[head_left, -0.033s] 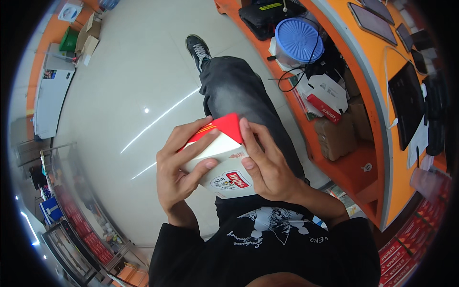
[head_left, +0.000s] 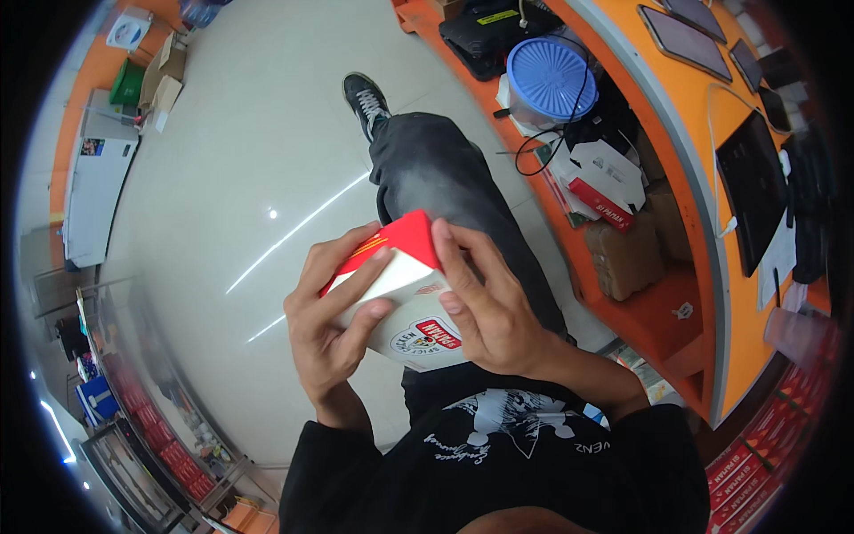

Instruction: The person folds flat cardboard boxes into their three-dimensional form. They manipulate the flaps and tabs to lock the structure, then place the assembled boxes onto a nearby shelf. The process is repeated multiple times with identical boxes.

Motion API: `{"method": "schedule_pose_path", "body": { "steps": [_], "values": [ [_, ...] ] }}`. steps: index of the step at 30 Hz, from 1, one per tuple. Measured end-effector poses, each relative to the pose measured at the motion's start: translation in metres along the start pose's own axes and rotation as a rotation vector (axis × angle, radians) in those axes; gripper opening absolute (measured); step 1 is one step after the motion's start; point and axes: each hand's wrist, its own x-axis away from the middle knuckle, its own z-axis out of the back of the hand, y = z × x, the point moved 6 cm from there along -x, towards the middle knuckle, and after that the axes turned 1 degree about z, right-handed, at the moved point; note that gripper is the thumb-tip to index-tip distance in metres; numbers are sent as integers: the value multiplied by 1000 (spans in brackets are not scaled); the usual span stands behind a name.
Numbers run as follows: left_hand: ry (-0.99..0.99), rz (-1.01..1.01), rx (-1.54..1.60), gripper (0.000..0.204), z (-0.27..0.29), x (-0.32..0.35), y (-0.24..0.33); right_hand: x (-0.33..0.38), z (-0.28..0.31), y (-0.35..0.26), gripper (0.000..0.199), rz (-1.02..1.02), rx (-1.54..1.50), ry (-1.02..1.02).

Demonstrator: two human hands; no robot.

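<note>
A small white and red cardboard food box [head_left: 407, 313] is held up over my lap, tilted, with a round printed emblem on its white panel. My left hand [head_left: 336, 298] grips its left side; the index finger lies along the slanted white flap by the red top and the thumb presses the panel's edge. On the right side my right hand [head_left: 492, 307] is closed around the box, fingers at the red corner and thumb against the white panel. My palms hide much of both sides.
To my right stands an orange counter [head_left: 663, 53] with phones and a black laptop [head_left: 752, 191] on top. Its shelf holds a tub with a blue lid [head_left: 551, 78], a flattened white and red carton [head_left: 609, 178] and a brown box [head_left: 623, 254]. A glass case [head_left: 165, 392] is at left.
Both hands and the box have shifted slightly left in the picture. The grip looks the same.
</note>
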Motion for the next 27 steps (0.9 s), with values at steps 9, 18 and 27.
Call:
{"method": "schedule_pose_path", "body": {
  "steps": [9,18,27],
  "values": [
    [621,114,319,59,18,20,-33,-45,29,-3,62,46,268,-209],
    [251,-11,339,66,4,4,-24,-53,39,-19,65,216,432,-419],
    [283,124,294,61,-8,-1,-45,-47,51,-11,53,309,445,-314]
  ]
}}
